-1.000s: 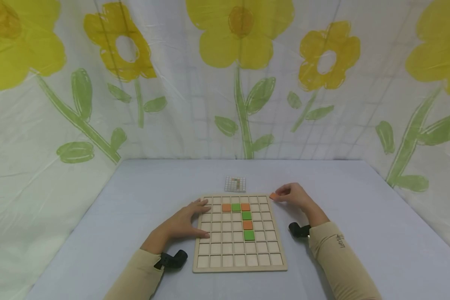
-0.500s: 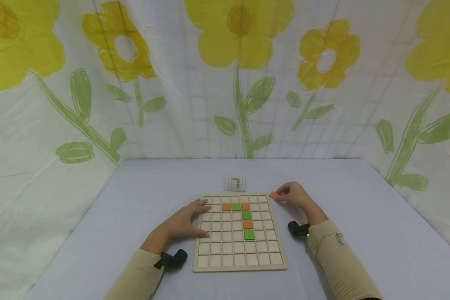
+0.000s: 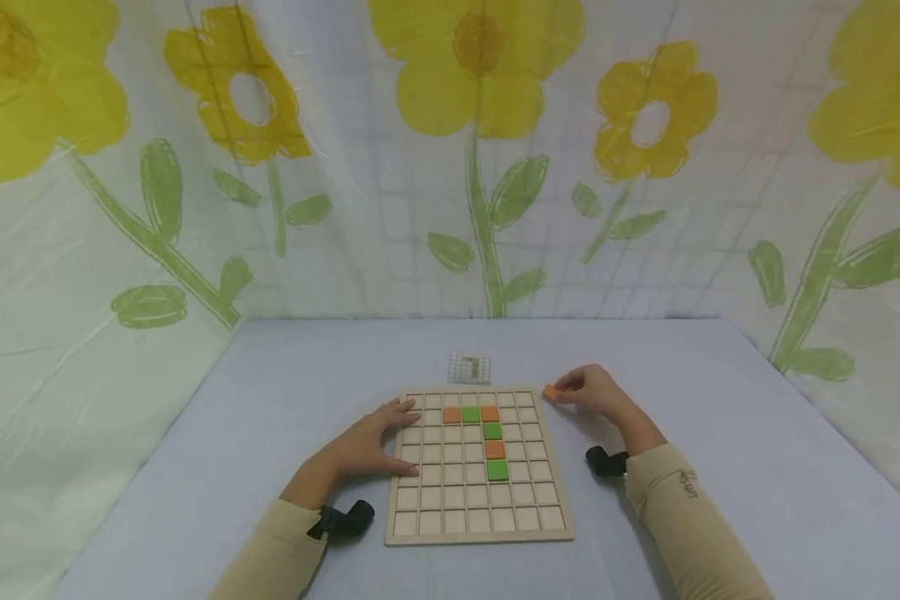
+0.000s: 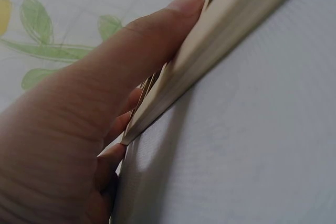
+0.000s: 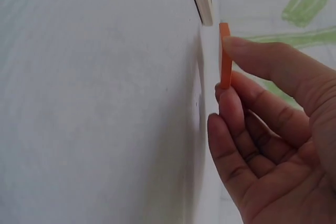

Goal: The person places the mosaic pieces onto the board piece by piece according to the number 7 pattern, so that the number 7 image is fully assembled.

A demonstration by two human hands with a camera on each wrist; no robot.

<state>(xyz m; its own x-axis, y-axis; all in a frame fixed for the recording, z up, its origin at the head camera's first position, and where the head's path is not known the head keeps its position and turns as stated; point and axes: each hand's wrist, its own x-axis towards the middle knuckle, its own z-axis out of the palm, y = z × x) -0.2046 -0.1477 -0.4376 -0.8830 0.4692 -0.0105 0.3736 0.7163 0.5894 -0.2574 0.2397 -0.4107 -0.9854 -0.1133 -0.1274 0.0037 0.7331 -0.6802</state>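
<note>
A wooden grid board (image 3: 480,538) lies on the table, several orange and green square tiles set in its cells. Three of them form a row near the top: an orange tile (image 3: 452,415), a green tile (image 3: 471,414) and another orange one. From there a column runs down to a green tile (image 3: 498,471). My left hand (image 3: 367,442) rests spread on the board's left edge, thumb and fingertips over the frame. Just off the board's top right corner, my right hand (image 3: 594,392) pinches an orange tile (image 5: 226,61) between thumb and fingers, close above the table.
Behind the board lies a small card (image 3: 469,368) printed with a grid and a coloured pattern. A white cloth covers the table (image 3: 307,358). At its back and sides hangs a curtain (image 3: 390,250) with large yellow flowers. Each wrist wears a black camera (image 3: 606,461).
My right hand, with the orange tile in it, has shifted slightly to the right, away from the board's corner. The left hand and the tiles on the board stay where they were.
</note>
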